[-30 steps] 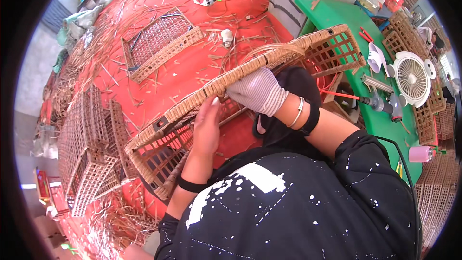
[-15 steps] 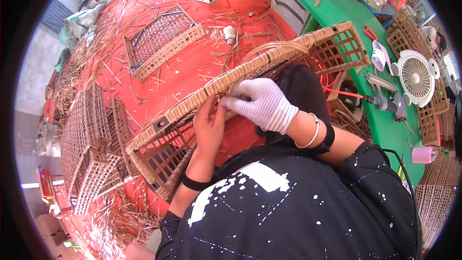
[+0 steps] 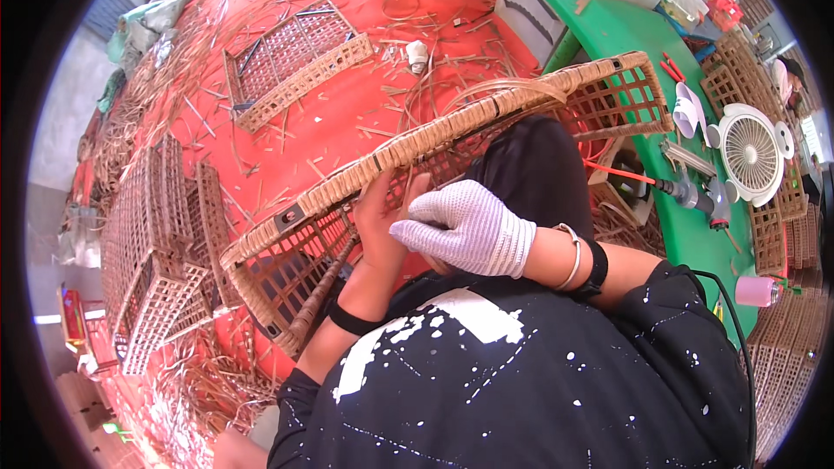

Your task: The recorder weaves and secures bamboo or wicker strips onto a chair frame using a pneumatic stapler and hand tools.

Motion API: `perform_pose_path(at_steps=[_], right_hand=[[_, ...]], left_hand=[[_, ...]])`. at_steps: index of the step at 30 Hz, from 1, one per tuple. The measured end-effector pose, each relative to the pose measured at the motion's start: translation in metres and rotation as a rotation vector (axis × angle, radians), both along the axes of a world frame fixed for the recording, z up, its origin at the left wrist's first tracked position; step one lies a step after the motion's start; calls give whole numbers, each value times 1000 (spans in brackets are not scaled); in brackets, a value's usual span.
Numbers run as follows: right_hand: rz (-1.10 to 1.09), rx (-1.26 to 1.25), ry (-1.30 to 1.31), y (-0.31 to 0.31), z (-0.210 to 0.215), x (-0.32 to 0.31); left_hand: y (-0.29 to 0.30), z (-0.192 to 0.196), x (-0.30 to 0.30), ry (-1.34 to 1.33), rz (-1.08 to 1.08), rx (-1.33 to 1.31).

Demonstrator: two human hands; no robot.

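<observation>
A shallow woven rattan basket (image 3: 365, 174) lies tilted across my lap, its wrapped rim running from lower left to upper right. My bare left hand (image 3: 382, 221) is just under the middle of that rim, fingers stretched up and apart, somewhat blurred, with nothing visible between them. Close beside it, my right hand (image 3: 465, 230) wears a pale knitted glove. Its fingers are curled in and the thumb points to the left hand; whatever they pinch, if anything, is hidden. A loop of rattan strip (image 3: 508, 87) arches over the rim to the right.
Another basket frame (image 3: 295, 61) lies on the red floor, among scattered strip offcuts. Woven panels (image 3: 148, 226) are stacked at left. On the green table (image 3: 638, 61) at right are a white fan (image 3: 751, 154), a power tool (image 3: 695, 194) and red-handled pliers (image 3: 671, 68).
My right hand has drawn down and away from the basket rim, toward my body. My left hand's fingers have spread apart. The basket has shifted slightly.
</observation>
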State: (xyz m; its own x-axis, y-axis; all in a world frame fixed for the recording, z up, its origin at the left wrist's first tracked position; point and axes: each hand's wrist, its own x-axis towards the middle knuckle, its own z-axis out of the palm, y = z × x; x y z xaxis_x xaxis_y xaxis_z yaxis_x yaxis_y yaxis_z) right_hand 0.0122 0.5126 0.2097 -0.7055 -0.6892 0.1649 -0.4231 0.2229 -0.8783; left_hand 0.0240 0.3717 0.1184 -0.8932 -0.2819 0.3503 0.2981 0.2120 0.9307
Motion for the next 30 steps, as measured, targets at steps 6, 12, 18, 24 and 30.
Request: perform_pose_path(at_steps=[6, 12, 18, 24, 30], right_hand=[[58, 81, 133, -6, 1, 2], [82, 151, 5, -7, 8, -1], [-494, -91, -172, -3, 11, -6], [-483, -236, -201, -15, -18, -12], [-455, -273, -217, -23, -33, -21]], left_hand=[[4, 1, -6, 79, 119, -162], [13, 14, -8, 129, 97, 25], [8, 20, -3, 221, 130, -35], [8, 14, -3, 244, 116, 75], [9, 17, 2, 175, 131, 83]])
